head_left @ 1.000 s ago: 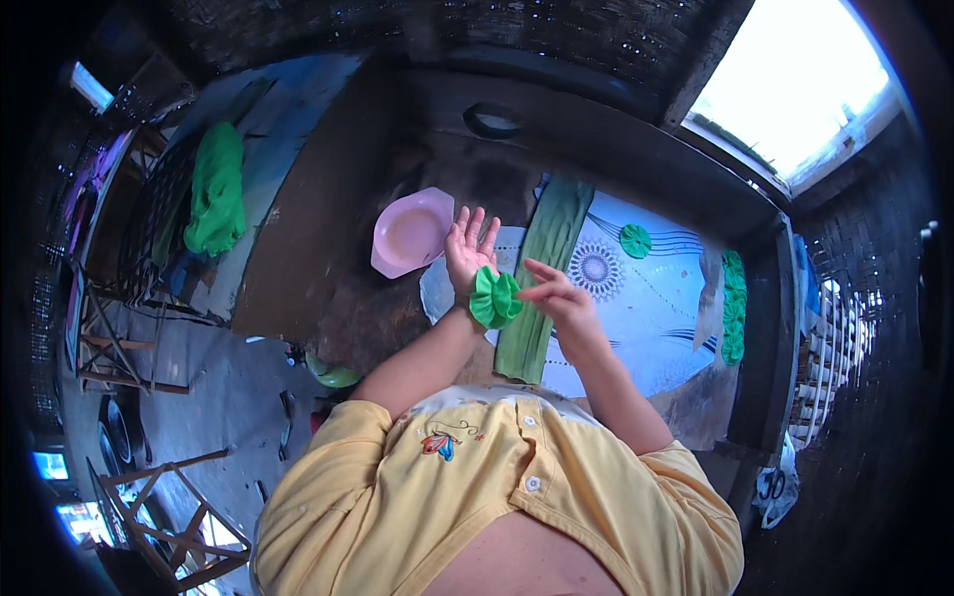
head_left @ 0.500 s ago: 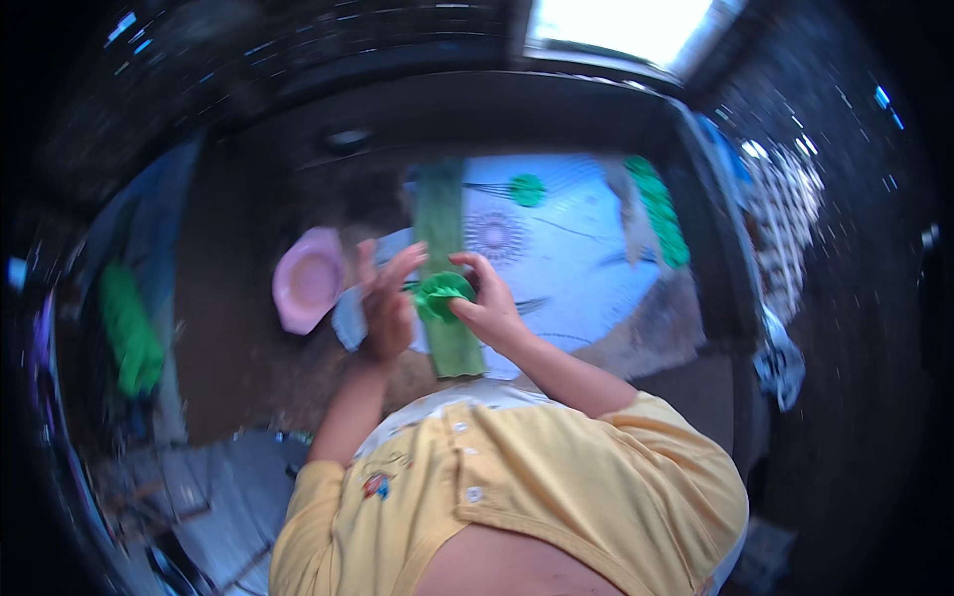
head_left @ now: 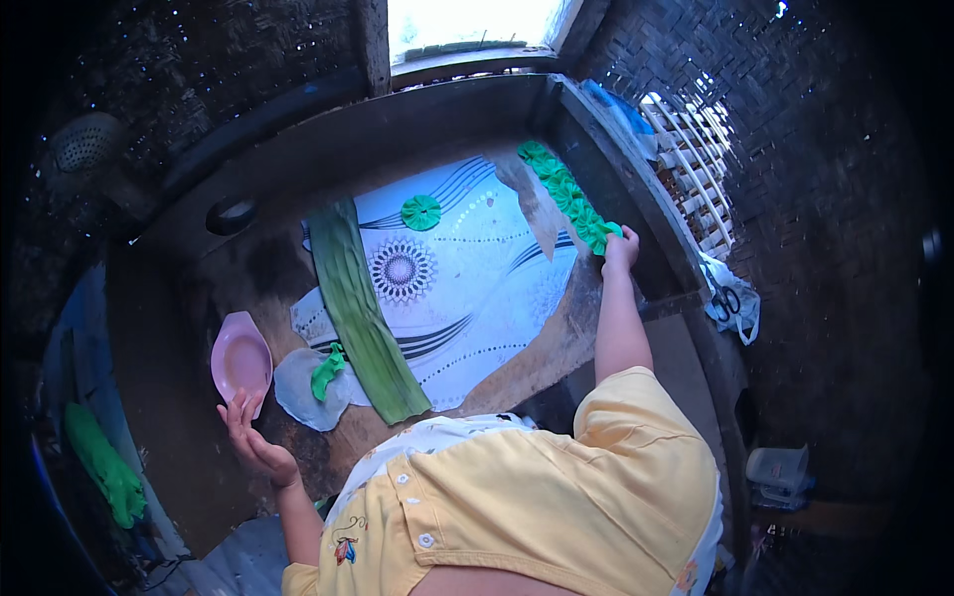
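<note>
At the right side of the table, my right hand (head_left: 622,248) pinches a ruffled green rosette (head_left: 609,231) at the near end of a row of overlapping rosettes (head_left: 562,189). My left hand (head_left: 256,447) is raised, palm up with fingers apart and nothing in it, by the near edge of a pink dish (head_left: 228,360). A crumpled green piece (head_left: 327,372) rests on a pale, cloudy plastic sheet (head_left: 297,385). Across the table lies a long flat green strip (head_left: 358,308). A single round rosette (head_left: 421,212) sits to the strip's right.
A torn white patterned cover (head_left: 487,298) lies on the brown tabletop (head_left: 556,348), with a raised dark board behind and at right. Scissors (head_left: 728,299) hang with a white plastic bag (head_left: 745,323) at the right. A green bundle (head_left: 102,462) is at far left.
My right hand has moved from the green strip to the row at right, carrying the rosette. My left hand has drawn back toward the near left. The view has turned.
</note>
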The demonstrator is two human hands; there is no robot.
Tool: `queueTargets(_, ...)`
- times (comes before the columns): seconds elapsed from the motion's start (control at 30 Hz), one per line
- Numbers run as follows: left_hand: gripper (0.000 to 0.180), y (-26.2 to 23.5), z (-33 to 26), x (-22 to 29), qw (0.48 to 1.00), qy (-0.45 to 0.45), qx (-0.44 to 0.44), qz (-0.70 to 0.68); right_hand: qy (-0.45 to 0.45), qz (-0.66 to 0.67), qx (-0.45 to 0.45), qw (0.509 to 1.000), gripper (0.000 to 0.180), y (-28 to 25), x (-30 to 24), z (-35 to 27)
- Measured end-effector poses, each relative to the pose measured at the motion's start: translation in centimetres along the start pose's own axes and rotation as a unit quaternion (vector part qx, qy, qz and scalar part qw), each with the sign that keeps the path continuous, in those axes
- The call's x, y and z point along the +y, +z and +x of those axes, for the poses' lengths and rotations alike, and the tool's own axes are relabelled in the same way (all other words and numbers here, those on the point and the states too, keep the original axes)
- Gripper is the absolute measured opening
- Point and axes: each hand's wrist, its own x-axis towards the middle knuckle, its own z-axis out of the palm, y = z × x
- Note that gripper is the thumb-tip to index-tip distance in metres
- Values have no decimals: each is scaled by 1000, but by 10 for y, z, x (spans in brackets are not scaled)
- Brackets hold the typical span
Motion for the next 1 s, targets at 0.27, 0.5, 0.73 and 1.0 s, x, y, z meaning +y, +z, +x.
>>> queueTargets(0.27, 45, -4, -3, -3, 1000, -16, 10, 18, 171, 11, 63, 983, 51, 3, 23, 13)
queueTargets(0.5, 43, -29, 2, 0, 994, 8, 67, 89, -83, -343, 245, 903, 31, 22, 23, -19)
queueTargets(0.73, 36, -116, 44, 42, 931, 98, 241, 255, -417, -83, -357, 831, 6, 122, -16, -227)
queueTargets(1.0, 43, -290, 69, 72, 861, -180, 393, 267, -718, -162, -559, 382, 23, 156, -16, -426)
